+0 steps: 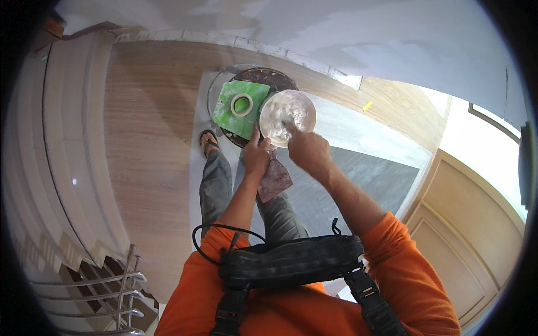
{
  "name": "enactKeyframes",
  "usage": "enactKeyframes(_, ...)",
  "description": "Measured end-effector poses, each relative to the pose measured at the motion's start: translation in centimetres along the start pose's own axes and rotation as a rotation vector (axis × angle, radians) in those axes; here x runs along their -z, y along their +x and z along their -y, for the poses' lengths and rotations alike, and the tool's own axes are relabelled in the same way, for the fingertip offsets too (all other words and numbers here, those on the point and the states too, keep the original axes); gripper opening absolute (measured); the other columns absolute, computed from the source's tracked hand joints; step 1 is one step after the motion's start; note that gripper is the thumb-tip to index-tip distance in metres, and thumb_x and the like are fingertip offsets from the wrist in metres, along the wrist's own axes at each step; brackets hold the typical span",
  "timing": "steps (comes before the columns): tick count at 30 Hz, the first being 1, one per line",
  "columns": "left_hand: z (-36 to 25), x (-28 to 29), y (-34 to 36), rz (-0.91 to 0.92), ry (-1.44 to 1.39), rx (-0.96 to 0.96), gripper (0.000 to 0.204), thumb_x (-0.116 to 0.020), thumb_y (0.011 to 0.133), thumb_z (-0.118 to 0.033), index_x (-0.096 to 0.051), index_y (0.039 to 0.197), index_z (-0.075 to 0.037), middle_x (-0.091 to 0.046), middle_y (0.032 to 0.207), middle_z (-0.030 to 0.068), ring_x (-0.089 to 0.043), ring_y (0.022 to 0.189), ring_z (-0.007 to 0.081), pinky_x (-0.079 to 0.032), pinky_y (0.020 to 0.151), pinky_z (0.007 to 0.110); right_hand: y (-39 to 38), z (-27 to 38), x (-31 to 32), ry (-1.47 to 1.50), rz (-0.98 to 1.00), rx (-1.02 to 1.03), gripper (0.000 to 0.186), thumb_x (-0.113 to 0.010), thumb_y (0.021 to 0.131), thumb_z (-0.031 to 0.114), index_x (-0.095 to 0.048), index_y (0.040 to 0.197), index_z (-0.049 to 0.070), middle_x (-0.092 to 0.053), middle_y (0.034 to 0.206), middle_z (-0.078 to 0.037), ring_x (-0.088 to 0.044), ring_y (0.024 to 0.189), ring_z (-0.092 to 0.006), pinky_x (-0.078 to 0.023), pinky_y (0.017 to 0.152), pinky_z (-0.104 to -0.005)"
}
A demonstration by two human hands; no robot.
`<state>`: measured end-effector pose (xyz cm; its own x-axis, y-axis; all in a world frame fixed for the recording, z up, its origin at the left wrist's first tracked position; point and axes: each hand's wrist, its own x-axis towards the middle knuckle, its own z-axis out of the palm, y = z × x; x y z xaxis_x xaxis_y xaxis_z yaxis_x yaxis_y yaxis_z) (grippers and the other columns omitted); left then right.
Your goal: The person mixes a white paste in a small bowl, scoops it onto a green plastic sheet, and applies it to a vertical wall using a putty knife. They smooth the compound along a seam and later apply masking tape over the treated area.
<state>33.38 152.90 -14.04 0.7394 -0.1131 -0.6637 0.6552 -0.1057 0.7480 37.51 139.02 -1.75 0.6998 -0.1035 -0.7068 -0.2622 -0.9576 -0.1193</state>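
Observation:
A round pale bowl (311, 124) of white paste (283, 109) stands at the right part of a dark round stool (263, 74). My left hand (257, 157) grips its near rim, thumb toward the paste. My right hand (310, 154) is closed over the bowl's near right side, around a grey tool (287, 121) whose tip dips into the paste. Most of that tool is hidden by the fingers. Below my left hand hangs a dusty reddish-brown flat piece (276, 182); whether the hand holds it, I cannot tell.
Beside the bowl lies a paste-smeared green board (227, 115) with a cream ring-shaped roll (250, 106) on it. A white wall (347, 28) rises ahead. Steps (73, 140) and a metal railing (120, 297) are at left, a wooden door (454, 224) at right. My sandaled foot (209, 141) is near the stool.

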Motion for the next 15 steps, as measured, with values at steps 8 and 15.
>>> enactKeyframes(8,1.4,0.3,-0.4,-0.017,0.041,-0.038,0.068,-0.062,0.097,-0.017,-0.038,0.158,-0.002,-0.055,0.149,0.0271,-0.056,0.137,0.0347,-0.043,0.112,0.037,-3.7,-3.8,2.5,-0.299,-0.082,0.248,0.061,-0.057,0.095,0.005,-0.051,0.151,0.028,-0.066,0.099,-0.017,-0.073,0.081,-0.0322,-0.060,0.064,-0.0447)
enactKeyframes(15,1.9,-0.1,0.0,-0.069,0.061,-0.054,0.063,-0.061,0.095,-0.019,-0.045,0.154,-0.002,-0.057,0.145,0.0284,-0.057,0.134,0.0375,-0.043,0.112,0.040,0.4,-7.6,-1.5,-0.605,-0.021,0.485,0.061,-0.060,0.097,0.013,-0.046,0.154,0.033,-0.060,0.117,-0.010,-0.068,0.099,-0.0256,-0.061,0.076,-0.0418)
